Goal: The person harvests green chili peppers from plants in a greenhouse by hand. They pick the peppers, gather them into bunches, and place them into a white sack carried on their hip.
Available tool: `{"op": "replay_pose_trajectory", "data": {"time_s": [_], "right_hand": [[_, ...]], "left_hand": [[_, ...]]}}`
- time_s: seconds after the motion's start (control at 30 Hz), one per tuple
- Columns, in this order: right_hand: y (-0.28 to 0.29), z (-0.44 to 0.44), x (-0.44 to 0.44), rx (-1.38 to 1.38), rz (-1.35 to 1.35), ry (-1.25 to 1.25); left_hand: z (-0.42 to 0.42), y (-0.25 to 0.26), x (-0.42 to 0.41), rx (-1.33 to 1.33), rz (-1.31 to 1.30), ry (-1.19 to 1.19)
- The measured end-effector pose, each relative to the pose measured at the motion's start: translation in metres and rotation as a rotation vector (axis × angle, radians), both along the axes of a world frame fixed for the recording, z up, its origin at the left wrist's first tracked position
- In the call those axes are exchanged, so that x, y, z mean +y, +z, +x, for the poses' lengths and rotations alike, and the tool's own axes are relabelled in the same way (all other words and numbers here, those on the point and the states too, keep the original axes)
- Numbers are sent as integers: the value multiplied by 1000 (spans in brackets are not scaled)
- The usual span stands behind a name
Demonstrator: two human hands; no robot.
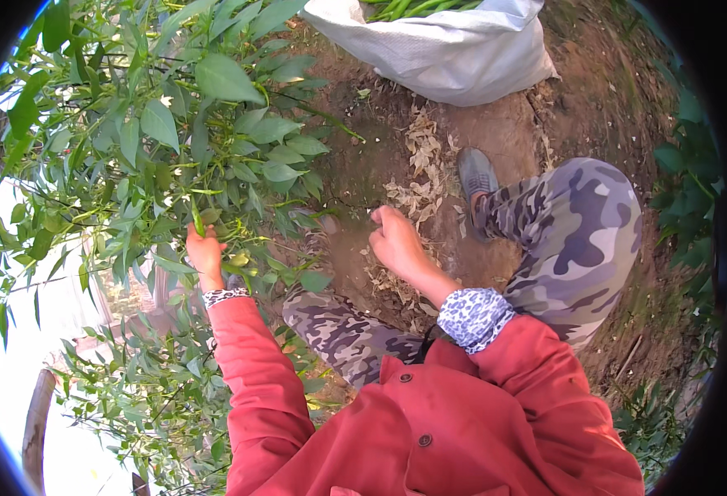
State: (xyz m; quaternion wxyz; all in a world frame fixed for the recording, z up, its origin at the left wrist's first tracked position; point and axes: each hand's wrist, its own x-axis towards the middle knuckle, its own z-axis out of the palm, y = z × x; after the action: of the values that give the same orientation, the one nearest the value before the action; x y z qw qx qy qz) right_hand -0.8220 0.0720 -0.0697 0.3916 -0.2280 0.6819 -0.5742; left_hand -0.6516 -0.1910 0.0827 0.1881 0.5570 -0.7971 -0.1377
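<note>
Among the leaves of a chili pepper plant (227, 149), my left hand (205, 253) has its fingers around a slender green chili pepper (197, 218). That pepper points up from the grip; whether its stem is still joined to the plant cannot be seen. My right hand (399, 240) is over the soil path between my legs, its fingers curled in. Nothing shows in it, though the palm is hidden. More thin green peppers hang near the left hand. Ahead of me, a white woven sack (463, 59) stands with its mouth rolled back, holding green chili peppers (422, 7).
Dry leaves (424, 149) litter the soil path (494, 133). My right shoe (479, 180) rests on it. Leafy plants (689, 180) border the right side. At lower left is a wooden post (36, 428), near more pepper foliage (146, 384).
</note>
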Motion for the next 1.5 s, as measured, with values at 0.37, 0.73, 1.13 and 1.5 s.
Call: {"op": "replay_pose_trajectory", "data": {"time_s": [0.37, 0.73, 1.13, 1.5], "right_hand": [[-57, 18, -56, 60, 160, 221], [-111, 81, -153, 285, 98, 677], [-143, 83, -240, -225, -381, 617], [-14, 23, -80, 454, 46, 398]], "left_hand": [[16, -4, -29, -4, -57, -42], [39, -10, -30, -170, -248, -101], [-6, -7, 12, 115, -275, -239], [12, -31, 51, 259, -171, -325]]}}
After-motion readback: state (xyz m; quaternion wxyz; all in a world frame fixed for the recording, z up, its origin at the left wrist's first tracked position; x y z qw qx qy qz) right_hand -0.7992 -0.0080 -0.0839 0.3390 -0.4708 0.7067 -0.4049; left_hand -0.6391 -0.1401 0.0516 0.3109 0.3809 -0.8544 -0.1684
